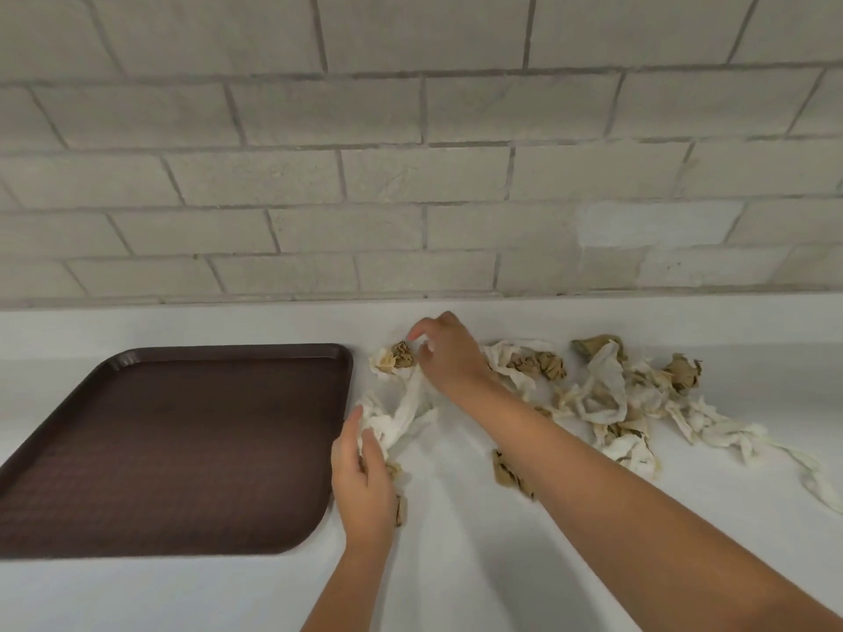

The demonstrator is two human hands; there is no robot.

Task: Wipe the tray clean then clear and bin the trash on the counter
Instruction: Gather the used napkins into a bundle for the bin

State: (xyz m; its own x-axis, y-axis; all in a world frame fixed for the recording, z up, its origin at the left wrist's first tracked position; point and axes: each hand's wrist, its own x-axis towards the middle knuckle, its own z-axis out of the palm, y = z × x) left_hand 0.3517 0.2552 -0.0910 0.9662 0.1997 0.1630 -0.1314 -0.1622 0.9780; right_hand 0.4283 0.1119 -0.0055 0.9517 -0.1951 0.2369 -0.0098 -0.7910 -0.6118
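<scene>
The brown tray (182, 449) sits at 9 o'clock on the white table (456, 563). Beside it, the left hand (365, 476) has its grip closed round a white paper towel (401, 417). The right hand (449, 358) curls over a brown-and-white wad (396, 358) at 12 o'clock, and whether its grip has closed cannot be told. Crumpled paper (602, 394) trails toward 3 o'clock. Raking everything inward into one bundle should spare repeated trips and stray scraps.

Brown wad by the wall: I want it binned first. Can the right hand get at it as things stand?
Probably yes. The right hand hangs right beside the brown wad, fingers arched over it, nothing between them. The left hand grips white paper nearer, out of the way.
</scene>
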